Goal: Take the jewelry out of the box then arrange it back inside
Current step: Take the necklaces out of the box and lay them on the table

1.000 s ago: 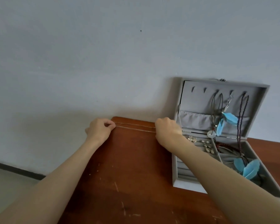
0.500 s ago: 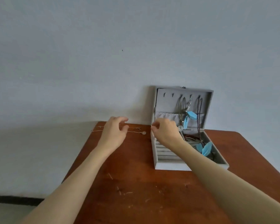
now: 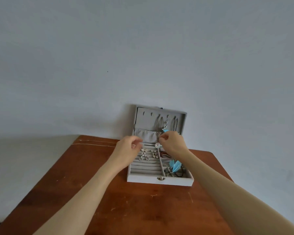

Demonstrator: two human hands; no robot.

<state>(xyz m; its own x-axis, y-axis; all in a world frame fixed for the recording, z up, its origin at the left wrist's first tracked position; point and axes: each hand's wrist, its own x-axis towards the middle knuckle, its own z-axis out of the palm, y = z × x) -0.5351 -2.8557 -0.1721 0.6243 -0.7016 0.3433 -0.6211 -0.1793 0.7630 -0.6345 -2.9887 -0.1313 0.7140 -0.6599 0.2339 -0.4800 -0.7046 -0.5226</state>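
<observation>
A grey jewelry box (image 3: 143, 180) stands open at the table's far edge, lid upright against the wall. Necklaces hang from hooks in the lid (image 3: 146, 119). Small silver earrings (image 3: 147, 154) lie in the ring rolls, and blue feather pieces (image 3: 175, 165) fill the right compartment. My right hand (image 3: 172, 143) pinches the cord of a hanging necklace with a round white pendant (image 3: 157, 145). My left hand (image 3: 128, 148) hovers over the box's left side, fingers loosely curled, holding nothing. A thin silver chain (image 3: 95, 143) lies stretched on the table to the left.
The brown wooden table (image 3: 134, 209) has scratches and ends at the left and right edges. A plain grey wall rises directly behind the box.
Both hands let go of the thin silver chain, which now lies on the table, and moved right to the box. My right hand has taken hold of the pendant necklace.
</observation>
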